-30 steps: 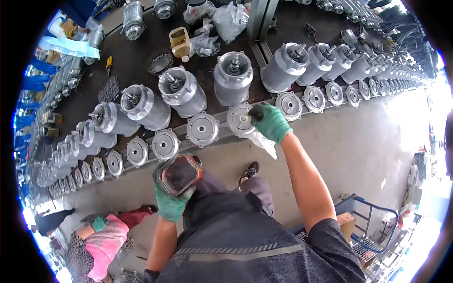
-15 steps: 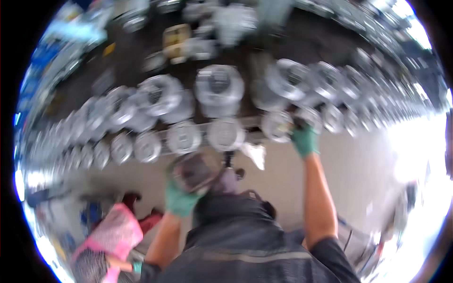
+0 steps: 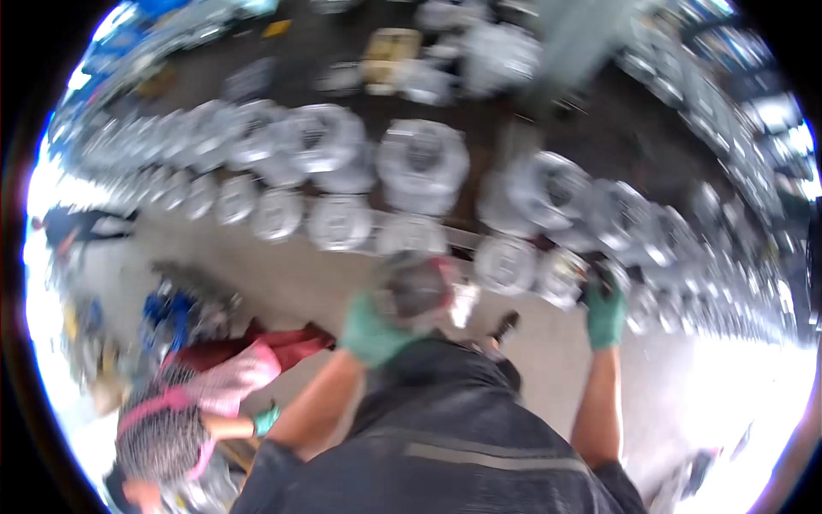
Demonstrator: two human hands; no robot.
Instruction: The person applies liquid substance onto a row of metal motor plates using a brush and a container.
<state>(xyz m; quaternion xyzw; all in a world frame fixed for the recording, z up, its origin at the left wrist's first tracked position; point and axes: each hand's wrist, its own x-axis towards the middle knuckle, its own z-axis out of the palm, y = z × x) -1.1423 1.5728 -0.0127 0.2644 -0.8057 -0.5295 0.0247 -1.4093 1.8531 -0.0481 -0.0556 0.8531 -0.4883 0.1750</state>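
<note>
My left hand (image 3: pixel 372 334), in a green glove, is closed round a small rounded container (image 3: pixel 417 289) with a dark middle and a red edge. It is smeared by motion, so its contents cannot be made out. My right hand (image 3: pixel 605 315), also gloved in green, reaches to the row of round, shiny pale pieces. Its fingers are bent in at a small dark thing (image 3: pixel 604 278) beside a round pale piece (image 3: pixel 561 277); what they grip is too blurred to name. Another round pale piece (image 3: pixel 505 265) lies just left of it.
Larger round, clear-looking stacked pieces (image 3: pixel 423 163) line the dark surface behind the front row. Farther back lie a yellowish tray (image 3: pixel 392 56) and pale bundles (image 3: pixel 501 60). A co-worker in pink (image 3: pixel 235 377) bends at the lower left; another person (image 3: pixel 81 227) is at the far left.
My right hand has moved rightward along the row, past another round piece. My left hand has moved right with the container, which has turned. The whole view has swung and tilted.
</note>
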